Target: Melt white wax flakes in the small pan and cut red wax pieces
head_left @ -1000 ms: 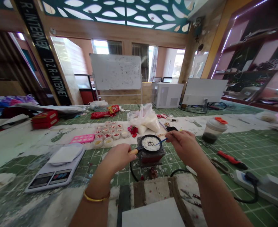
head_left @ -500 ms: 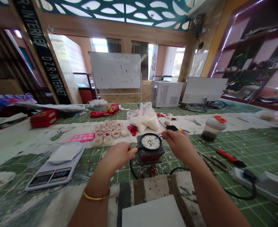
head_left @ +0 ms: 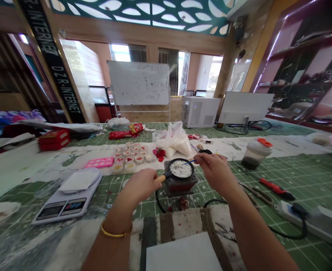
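Note:
A small black frying pan (head_left: 170, 174) sits on a dark red-sided hot plate (head_left: 179, 186) in the middle of the table. White flakes or pellets (head_left: 181, 170) fill it. My left hand (head_left: 141, 183) is closed round the pan's light wooden handle (head_left: 162, 178). My right hand (head_left: 215, 168) pinches a thin blue stick (head_left: 188, 162) whose tip reaches into the white bits. Behind the pan stands a clear plastic bag (head_left: 179, 141) of white material, with red flowers (head_left: 159, 153) beside it.
Several small cups (head_left: 126, 158) and a pink mould (head_left: 99, 162) lie left of the pan. A kitchen scale (head_left: 66, 195) is nearer left. On the right are a lidded cup (head_left: 254, 153), a red-handled screwdriver (head_left: 276, 188), scissors (head_left: 257, 192) and a power strip (head_left: 309, 222) with cables.
The blue stick has shifted, its tip now further left over the white bits in the pan. My right hand has moved very slightly. My left hand still grips the handle.

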Motion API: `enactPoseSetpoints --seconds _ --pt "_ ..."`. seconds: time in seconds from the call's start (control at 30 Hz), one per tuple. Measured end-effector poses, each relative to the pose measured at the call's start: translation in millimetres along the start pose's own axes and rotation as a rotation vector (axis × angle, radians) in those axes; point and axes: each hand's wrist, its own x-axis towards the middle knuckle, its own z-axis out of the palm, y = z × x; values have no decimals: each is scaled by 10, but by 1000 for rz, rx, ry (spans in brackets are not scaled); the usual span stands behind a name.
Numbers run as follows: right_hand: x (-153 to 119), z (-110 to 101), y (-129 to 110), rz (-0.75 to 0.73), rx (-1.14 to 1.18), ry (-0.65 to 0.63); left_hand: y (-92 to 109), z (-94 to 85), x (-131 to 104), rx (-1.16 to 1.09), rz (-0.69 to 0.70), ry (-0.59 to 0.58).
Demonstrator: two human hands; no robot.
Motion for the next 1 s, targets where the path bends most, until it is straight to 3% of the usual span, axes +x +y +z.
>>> enactPoseSetpoints --seconds 0.1,0.2,0.4,0.5,0.73,0.87,1.0 --pt "12 42 6 6 -10 6 8 3 -4 1 -5 -4" --pt "16 62 -7 -12 30 -83 23 -5 -14 1 -14 -6" --pt "-53 -152 9 -23 123 -55 38 -16 -22 4 -16 -2" --pt "-57 -174 22 -67 178 -116 42 -12 -22 6 -14 1" --pt "-34 -156 60 34 -1 -63 26 -3 -14 8 -3 11" --pt "-55 -160 3 -54 57 -138 24 -1 -14 6 -8 11" --pt "-44 -134 -23 2 -9 -139 34 -3 -19 0 -10 8"
